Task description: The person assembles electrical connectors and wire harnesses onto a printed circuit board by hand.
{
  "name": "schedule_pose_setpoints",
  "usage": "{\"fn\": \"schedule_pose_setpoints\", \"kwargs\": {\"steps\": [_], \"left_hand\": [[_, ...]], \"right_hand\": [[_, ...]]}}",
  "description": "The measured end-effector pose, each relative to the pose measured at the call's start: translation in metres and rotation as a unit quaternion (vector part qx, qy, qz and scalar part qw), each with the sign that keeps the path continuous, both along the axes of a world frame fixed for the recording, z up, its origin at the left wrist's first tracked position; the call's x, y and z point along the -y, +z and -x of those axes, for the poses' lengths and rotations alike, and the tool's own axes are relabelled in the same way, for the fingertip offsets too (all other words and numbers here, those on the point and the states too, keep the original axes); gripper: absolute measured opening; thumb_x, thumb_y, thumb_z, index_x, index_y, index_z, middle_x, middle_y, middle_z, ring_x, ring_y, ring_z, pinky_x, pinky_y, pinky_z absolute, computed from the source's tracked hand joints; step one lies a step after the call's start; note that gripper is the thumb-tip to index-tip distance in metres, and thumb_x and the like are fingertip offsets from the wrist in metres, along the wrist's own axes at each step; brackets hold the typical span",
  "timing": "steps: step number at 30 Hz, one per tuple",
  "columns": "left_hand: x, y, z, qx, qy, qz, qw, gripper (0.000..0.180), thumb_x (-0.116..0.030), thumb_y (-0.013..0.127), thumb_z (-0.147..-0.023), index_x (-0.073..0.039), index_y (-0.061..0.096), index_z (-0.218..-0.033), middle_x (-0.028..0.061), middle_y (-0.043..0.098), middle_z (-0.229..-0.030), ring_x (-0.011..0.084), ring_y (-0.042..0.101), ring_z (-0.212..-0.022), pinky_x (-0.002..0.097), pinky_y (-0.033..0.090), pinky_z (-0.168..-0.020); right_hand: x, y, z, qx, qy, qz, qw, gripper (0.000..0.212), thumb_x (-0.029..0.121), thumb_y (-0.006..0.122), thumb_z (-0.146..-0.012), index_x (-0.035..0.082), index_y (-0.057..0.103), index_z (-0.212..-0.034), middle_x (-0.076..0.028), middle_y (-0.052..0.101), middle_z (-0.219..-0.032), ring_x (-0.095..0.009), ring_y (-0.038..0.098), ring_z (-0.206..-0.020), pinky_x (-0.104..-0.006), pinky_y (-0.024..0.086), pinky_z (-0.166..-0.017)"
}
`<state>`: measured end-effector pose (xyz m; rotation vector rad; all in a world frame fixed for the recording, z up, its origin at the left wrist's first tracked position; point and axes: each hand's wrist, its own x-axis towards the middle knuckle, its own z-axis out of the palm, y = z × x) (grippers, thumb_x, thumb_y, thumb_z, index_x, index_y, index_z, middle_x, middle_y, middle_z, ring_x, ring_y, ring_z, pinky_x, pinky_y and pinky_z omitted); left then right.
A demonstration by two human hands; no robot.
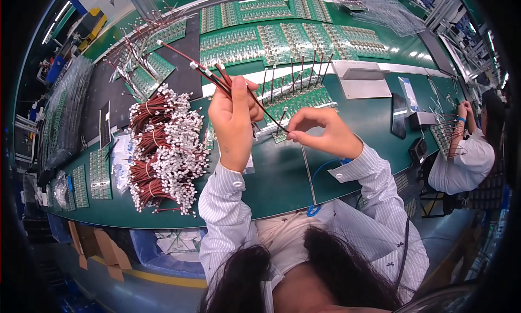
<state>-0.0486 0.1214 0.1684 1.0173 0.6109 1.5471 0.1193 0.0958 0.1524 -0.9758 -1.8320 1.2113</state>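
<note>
My left hand (pixel 233 117) is closed around a few red-and-black cables (pixel 203 70) with white plugs, which stick out up and to the left. One cable (pixel 267 113) runs from it down to my right hand (pixel 323 131), whose thumb and forefinger pinch its end. Just behind the hands lies a green circuit board panel (pixel 296 101) with several cables standing up from it. A large heap of bundled red-and-black cables with white connectors (pixel 168 150) sits to the left of my left hand.
Rows of circuit board panels (pixel 293 39) cover the back of the green table (pixel 282 188). Wired panels (pixel 149 74) lie at back left. A metal plate with a raised handle (pixel 362 79) and a phone (pixel 398 115) are to the right. Another person (pixel 461 155) sits at far right.
</note>
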Motion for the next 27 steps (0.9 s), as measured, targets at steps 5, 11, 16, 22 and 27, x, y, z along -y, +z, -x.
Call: {"fn": "schedule_pose_setpoints", "kwargs": {"steps": [5,11,16,22,27], "left_hand": [[0.000,0.000,0.006,-0.013,0.001,0.003,1.000,0.023,-0.022,0.041,-0.090,-0.001,0.045,-0.080,-0.0065,0.027,-0.052,0.0019,0.021,-0.042,0.0202,0.019,-0.039],[-0.004,0.000,0.008,-0.029,-0.013,0.012,0.999,0.024,-0.022,0.041,-0.090,0.000,0.044,-0.080,-0.0057,0.029,-0.052,0.0021,0.022,-0.041,0.0202,0.019,-0.038],[0.001,-0.003,-0.004,-0.048,-0.040,0.017,0.998,0.023,-0.021,0.040,-0.090,0.000,0.044,-0.082,-0.0056,0.028,-0.052,0.0018,0.023,-0.042,0.0196,0.018,-0.039],[0.008,-0.010,-0.016,-0.095,-0.001,0.000,0.995,0.020,-0.020,0.042,-0.089,-0.001,0.044,-0.083,-0.0037,0.039,-0.056,0.0013,0.033,-0.044,0.0172,0.026,-0.039],[0.010,-0.010,-0.020,-0.134,0.023,-0.020,0.991,0.023,-0.021,0.041,-0.090,0.000,0.044,-0.083,-0.0055,0.030,-0.053,0.0018,0.024,-0.042,0.0194,0.019,-0.039]], "right_hand": [[0.000,0.008,0.001,-0.050,-0.004,0.041,0.998,0.010,0.009,0.059,-0.077,0.000,0.057,-0.081,-0.004,0.059,-0.074,-0.010,0.057,-0.067,-0.0217,0.045,-0.061],[-0.010,0.008,-0.019,-0.294,-0.082,0.060,0.950,0.009,0.003,0.055,-0.078,-0.004,0.054,-0.083,-0.009,0.057,-0.073,-0.014,0.057,-0.068,-0.0284,0.049,-0.067],[-0.014,0.016,-0.005,-0.441,-0.142,0.009,0.886,0.015,0.006,0.053,-0.080,-0.005,0.052,-0.091,-0.012,0.058,-0.080,-0.018,0.059,-0.071,-0.0316,0.049,-0.073],[-0.014,0.018,0.022,-0.305,-0.152,-0.060,0.938,0.014,0.000,0.058,-0.077,-0.007,0.056,-0.089,-0.013,0.060,-0.080,-0.017,0.060,-0.070,-0.0269,0.051,-0.063],[-0.020,0.019,0.025,-0.281,-0.146,-0.055,0.947,0.014,0.000,0.057,-0.078,-0.008,0.056,-0.089,-0.013,0.061,-0.080,-0.017,0.061,-0.069,-0.0271,0.052,-0.062]]}}
